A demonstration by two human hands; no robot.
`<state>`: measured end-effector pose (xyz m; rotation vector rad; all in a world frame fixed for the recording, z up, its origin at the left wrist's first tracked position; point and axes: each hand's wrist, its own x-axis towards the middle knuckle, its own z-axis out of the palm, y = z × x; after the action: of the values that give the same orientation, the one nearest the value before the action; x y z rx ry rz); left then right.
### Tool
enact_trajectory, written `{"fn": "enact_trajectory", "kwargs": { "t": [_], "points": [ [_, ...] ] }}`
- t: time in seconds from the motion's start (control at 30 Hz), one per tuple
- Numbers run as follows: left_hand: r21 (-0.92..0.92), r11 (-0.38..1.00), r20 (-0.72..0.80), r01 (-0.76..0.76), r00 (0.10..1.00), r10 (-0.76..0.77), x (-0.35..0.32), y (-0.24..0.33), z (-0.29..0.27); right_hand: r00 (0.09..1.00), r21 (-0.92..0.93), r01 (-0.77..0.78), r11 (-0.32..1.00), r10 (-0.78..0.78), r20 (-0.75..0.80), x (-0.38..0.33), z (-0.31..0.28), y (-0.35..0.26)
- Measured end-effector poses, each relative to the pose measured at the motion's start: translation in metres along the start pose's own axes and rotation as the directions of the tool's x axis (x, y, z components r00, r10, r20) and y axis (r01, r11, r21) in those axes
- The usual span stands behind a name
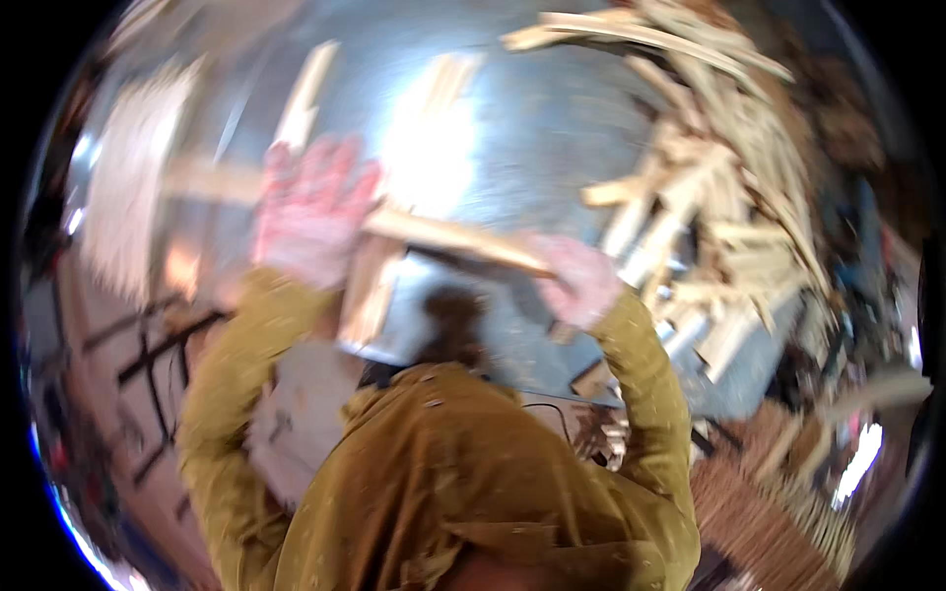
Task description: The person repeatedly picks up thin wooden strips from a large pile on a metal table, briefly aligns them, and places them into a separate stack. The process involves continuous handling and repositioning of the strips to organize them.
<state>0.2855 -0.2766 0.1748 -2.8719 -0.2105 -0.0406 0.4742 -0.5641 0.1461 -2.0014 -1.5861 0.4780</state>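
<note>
The picture is blurred by motion. My left hand [313, 209] wears a pale glove and lies flat, fingers spread, on a long light wooden strip [448, 239] that crosses a shiny metal table [552, 118]. My right hand [583, 281], also gloved, grips the right end of the same strip. A second short wooden piece [367, 295] lies under the strip near the table's front edge. Both arms are in mustard-yellow sleeves.
A large heap of cut wooden sticks and offcuts [709, 197] fills the right side of the table. Pale boards [133, 177] lie at the left. Dark metal frames [148, 364] stand on the floor at the lower left, with wood scraps [788, 492] at the lower right.
</note>
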Motion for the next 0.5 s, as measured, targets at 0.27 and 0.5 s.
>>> {"fn": "enact_trajectory", "kwargs": {
  "t": [0.27,0.5],
  "points": [
    [-0.296,0.745,0.368,0.597,0.791,-0.488,-0.101,-0.032,0.083,0.81,-0.59,-0.567,0.574,0.259,-0.526,0.054,-0.154,0.184],
    [-0.109,0.629,0.268,0.77,0.632,-0.727,-0.132,-0.013,0.18,0.472,-0.611,-0.77,0.187,0.81,-0.347,0.075,-0.207,0.31]
  ]
}}
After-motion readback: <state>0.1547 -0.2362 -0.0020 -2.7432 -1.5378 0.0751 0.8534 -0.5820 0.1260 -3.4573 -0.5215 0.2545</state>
